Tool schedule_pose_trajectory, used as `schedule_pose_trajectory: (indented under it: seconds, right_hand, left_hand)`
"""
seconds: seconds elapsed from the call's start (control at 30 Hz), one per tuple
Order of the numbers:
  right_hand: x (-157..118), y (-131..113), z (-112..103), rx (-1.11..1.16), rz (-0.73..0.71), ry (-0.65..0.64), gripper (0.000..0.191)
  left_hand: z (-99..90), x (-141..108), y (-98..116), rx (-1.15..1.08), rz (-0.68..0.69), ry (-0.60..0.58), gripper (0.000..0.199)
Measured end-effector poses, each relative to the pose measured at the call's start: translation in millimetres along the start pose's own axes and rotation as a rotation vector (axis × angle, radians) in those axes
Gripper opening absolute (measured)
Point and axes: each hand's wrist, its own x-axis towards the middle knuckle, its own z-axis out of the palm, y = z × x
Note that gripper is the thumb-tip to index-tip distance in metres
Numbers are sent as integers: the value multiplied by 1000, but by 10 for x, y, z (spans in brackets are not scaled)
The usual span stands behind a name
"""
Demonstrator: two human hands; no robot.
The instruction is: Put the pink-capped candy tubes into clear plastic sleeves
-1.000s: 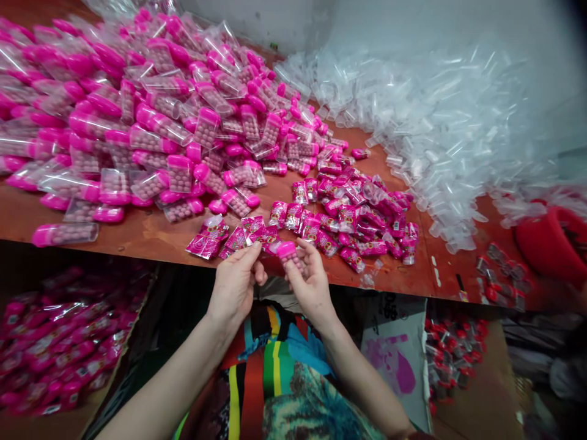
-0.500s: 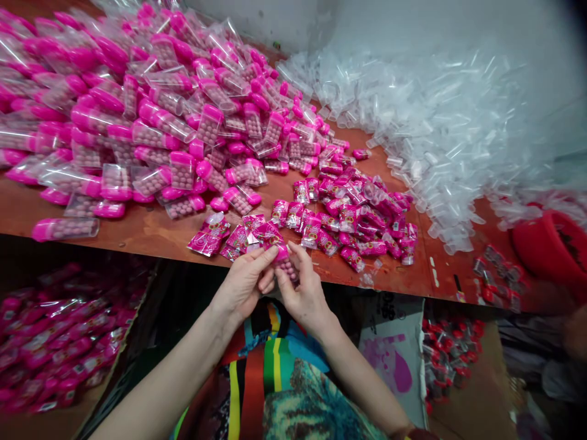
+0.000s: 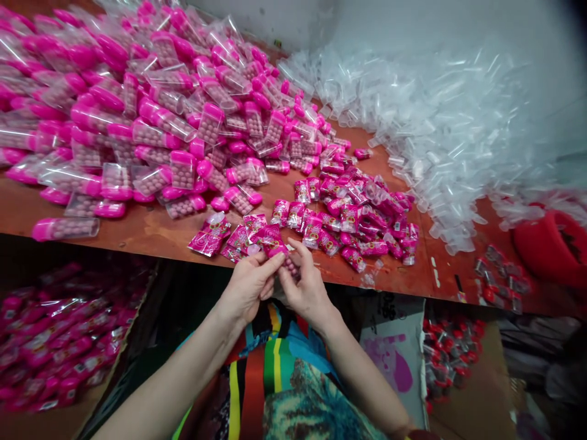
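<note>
Just off the table's front edge, both my hands hold a small clear candy container [image 3: 290,266] of pinkish balls. My left hand [image 3: 250,286] pinches its pink end between thumb and fingers. On the other side, my right hand [image 3: 306,288] has its thumb and fingers closed around the container's clear part. Directly beyond my fingertips is a printed pink wrapper [image 3: 269,237]; I cannot tell whether it touches the container. More wrappers [image 3: 208,236] lie to the left on the edge. To the right is a pile of small containers in printed pink sleeves [image 3: 348,217].
A large heap of pink-capped candy containers [image 3: 183,168] covers the left of the table [image 3: 151,239]. Clear empty tubes [image 3: 440,140] are piled at the right, near a red bucket [image 3: 545,244]. Boxes below hold pink packs [image 3: 59,342] and red-capped containers [image 3: 452,348].
My fingers have shifted slightly around the container, and my left thumb sits a little farther right and lower. Less of the bright pink cap shows now. The piles have not moved.
</note>
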Motion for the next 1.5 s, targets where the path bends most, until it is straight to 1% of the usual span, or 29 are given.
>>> schedule_pose_trajectory:
  seconds: [0.07,0.13,0.2,0.27,0.33,0.43,0.5,0.6,0.77,1.0,1.07,1.13,1.17,1.23,1.3,1.37,1.4,1.43,1.47,1.5]
  right_hand:
    - [-24,17,19,156,53,-28,49]
    - [-52,34,46,328,137,-61,45]
    - [-66,46,65,480,229,-85,43]
    - [-54,52,66,627,303,-93,45]
    - [-27,53,49,712,337,-98,48]
    - [-5,57,18,697,322,-96,52]
    - [-16,70,9,665,316,-105,54]
    - [-36,107,18,672,309,-122,56]
    - [2,144,29,711,289,-108,47]
    - [25,156,23,660,312,-60,47]
    - [54,171,23,620,305,-73,46]
    - [124,149,-41,526,262,-69,43]
    - [173,117,-114,442,217,-41,41]
    - [284,14,-361,204,84,84,39]
    - [393,-105,-704,-77,-39,295,41]
    - [492,-202,-1039,-319,-69,514,47]
    - [542,-239,-1164,-436,-57,574,50]
    - [599,-268,-1244,-524,-47,623,51]
    - [669,-291,-1273,-584,-43,652,50]
    - [759,-309,-1252,-614,-53,652,46]
  left_hand:
    - [0,11,29,-36,5,-27,29]
    - [-15,21,43,-57,3,-80,28]
    - [-28,21,27,-29,-17,-111,29]
    - [-29,14,-6,22,-44,-106,32]
    - [-20,3,-29,54,-68,-102,34]
    - [-2,-6,-25,29,-64,-111,34]
    - [8,-5,-18,10,-25,-98,31]
    - [28,-7,-43,39,30,-60,30]
    - [75,-10,-104,93,53,12,34]
    - [173,11,-98,62,42,64,39]
    - [162,53,-126,88,38,58,37]
    - [132,117,-160,140,30,1,37]
    - [115,148,-172,152,31,-25,39]
    - [77,190,-178,166,47,-19,51]
    - [27,199,-150,208,116,40,60]
    - [-43,190,-90,279,240,138,55]
    - [-85,186,-52,317,307,195,52]
    - [-129,188,-13,354,357,250,49]
    - [-170,196,23,391,386,296,48]
    - [-205,209,55,427,402,333,48]
